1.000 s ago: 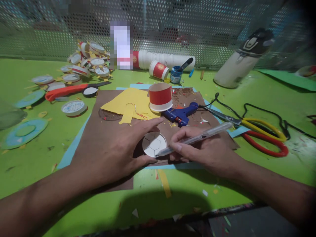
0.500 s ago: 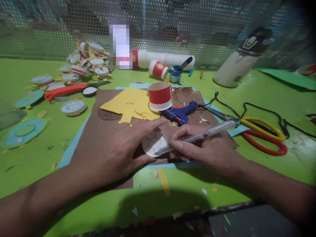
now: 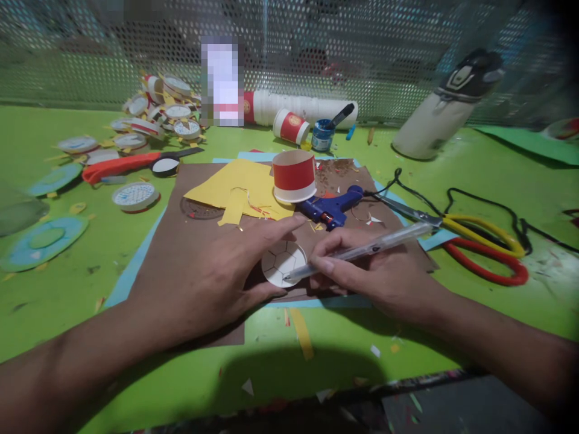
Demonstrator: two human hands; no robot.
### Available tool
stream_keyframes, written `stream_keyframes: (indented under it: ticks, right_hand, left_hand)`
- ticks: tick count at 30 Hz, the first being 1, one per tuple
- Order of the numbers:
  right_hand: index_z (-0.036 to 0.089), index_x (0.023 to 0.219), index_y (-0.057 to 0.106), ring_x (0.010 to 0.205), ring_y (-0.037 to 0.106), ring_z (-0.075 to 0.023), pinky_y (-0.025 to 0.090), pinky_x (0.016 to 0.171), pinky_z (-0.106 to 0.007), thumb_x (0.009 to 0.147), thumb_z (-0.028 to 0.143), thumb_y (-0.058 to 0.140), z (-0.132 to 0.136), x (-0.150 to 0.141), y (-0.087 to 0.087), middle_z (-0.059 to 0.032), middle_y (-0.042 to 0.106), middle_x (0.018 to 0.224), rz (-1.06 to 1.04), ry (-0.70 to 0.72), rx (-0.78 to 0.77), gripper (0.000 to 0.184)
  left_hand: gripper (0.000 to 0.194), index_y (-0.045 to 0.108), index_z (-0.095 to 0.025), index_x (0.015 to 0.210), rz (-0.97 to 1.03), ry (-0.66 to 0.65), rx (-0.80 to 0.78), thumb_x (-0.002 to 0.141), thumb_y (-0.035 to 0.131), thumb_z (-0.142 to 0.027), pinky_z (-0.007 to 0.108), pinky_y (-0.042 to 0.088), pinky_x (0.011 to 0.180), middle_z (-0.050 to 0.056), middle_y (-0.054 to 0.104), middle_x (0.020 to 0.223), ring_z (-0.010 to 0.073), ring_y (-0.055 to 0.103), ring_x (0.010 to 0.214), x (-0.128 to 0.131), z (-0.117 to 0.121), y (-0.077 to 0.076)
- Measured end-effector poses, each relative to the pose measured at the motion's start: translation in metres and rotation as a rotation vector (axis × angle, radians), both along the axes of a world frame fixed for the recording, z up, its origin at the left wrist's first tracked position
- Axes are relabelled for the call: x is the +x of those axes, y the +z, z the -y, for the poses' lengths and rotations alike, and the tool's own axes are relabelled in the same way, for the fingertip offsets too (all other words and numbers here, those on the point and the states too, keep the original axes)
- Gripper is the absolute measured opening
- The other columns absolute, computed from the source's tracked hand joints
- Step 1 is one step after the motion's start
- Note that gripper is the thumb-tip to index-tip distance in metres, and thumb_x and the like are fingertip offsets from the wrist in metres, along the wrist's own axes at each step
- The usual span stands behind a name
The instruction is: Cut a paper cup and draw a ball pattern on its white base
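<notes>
A white paper disc [image 3: 279, 260] drawn with dark lines like a football's panels lies in front of me. My left hand [image 3: 221, 265] grips it from the left, index finger along its far side and thumb along its near side. In my right hand [image 3: 362, 265] a clear-barrelled pen [image 3: 384, 242] is pinched, slanting up to the right. Its tip rests at the disc's near part. Just beyond my hands stand a short red-and-white paper cup [image 3: 294, 176] and a blue glue gun [image 3: 333, 208]. Brown paper [image 3: 158, 253] lies beneath.
Red-and-yellow-handled scissors [image 3: 484, 247] and a black cord lie right. A bottle [image 3: 446, 114] stands behind them. Yellow card [image 3: 239, 181] lies beyond my left hand. A red-handled cutter [image 3: 122, 166] and a heap of decorated discs [image 3: 158, 114] are left. Stacked cups [image 3: 307, 108] lie behind.
The pen tip has shifted very slightly on the disc. Both hands keep nearly the same pose, and the things around them stay put.
</notes>
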State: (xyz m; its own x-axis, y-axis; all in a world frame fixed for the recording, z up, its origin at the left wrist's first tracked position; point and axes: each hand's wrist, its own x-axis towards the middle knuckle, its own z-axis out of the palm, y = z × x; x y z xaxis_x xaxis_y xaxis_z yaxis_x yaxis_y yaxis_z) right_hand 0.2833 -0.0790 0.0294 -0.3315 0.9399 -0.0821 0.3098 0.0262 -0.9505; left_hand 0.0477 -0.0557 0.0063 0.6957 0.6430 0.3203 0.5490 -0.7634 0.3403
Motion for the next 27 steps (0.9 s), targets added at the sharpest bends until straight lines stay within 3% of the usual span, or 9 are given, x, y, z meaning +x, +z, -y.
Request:
stream_keyframes:
  ticks: [4,10,17,21,24,27]
  right_hand:
    - [0.017,0.080,0.065,0.055,0.058,-0.0089,0.046,0.052,-0.020,0.085,0.026,0.064,0.0002,-0.0006,-0.0017,0.0004,0.070,0.065,0.027,0.020,0.016,0.010]
    - [0.018,0.080,0.064,0.061,0.063,-0.0112,0.050,0.057,-0.022,0.086,0.027,0.064,0.0026,-0.0004,-0.0013,0.0000,0.071,0.068,0.024,0.034,-0.022,0.011]
    - [0.019,0.079,0.064,0.062,0.063,-0.0117,0.051,0.058,-0.022,0.084,0.024,0.063,0.0015,-0.0008,0.0013,0.0006,0.070,0.067,0.045,0.051,-0.020,0.008]
    - [0.018,0.081,0.066,0.064,0.065,-0.0128,0.052,0.059,-0.023,0.084,0.027,0.064,0.0013,-0.0020,0.0008,-0.0011,0.073,0.071,0.037,0.060,-0.042,0.009]
    - [0.018,0.082,0.066,0.065,0.066,-0.0117,0.053,0.060,-0.022,0.085,0.026,0.066,0.0021,-0.0017,0.0002,-0.0007,0.073,0.071,-0.003,0.028,-0.052,0.009]
    - [0.020,0.079,0.064,0.054,0.062,-0.0086,0.047,0.051,-0.018,0.084,0.026,0.069,0.0020,0.0007,-0.0012,0.0018,0.071,0.064,-0.111,-0.049,-0.080,0.010]
  left_hand:
    - [0.071,0.031,-0.031,0.150,-0.019,0.012,0.015,0.089,0.066,-0.034,0.041,0.054,0.096,0.006,0.063,0.137,0.0268,0.065,0.116,0.0001,-0.0001,0.0014]
    - [0.068,0.034,-0.025,0.149,0.018,-0.018,-0.006,0.089,0.066,-0.030,0.038,0.053,0.099,0.009,0.063,0.138,0.0252,0.064,0.118,0.0020,-0.0002,0.0030]
    - [0.067,0.023,-0.039,0.154,0.004,-0.023,-0.026,0.095,0.056,-0.043,0.051,0.053,0.098,0.007,0.059,0.143,0.0316,0.062,0.122,-0.0019,-0.0005,-0.0017]
    - [0.077,0.020,-0.041,0.155,-0.014,0.011,-0.127,0.091,0.062,-0.045,0.053,0.052,0.099,0.007,0.061,0.140,0.0341,0.062,0.121,-0.0034,0.0000,-0.0028]
    - [0.073,0.028,-0.037,0.152,-0.003,0.021,-0.186,0.089,0.064,-0.043,0.049,0.053,0.095,0.007,0.060,0.139,0.0329,0.061,0.120,-0.0020,-0.0005,-0.0010]
    - [0.056,0.042,-0.028,0.140,-0.019,0.003,-0.233,0.089,0.063,-0.038,0.046,0.054,0.090,0.010,0.062,0.132,0.0311,0.062,0.114,0.0001,-0.0021,0.0026]
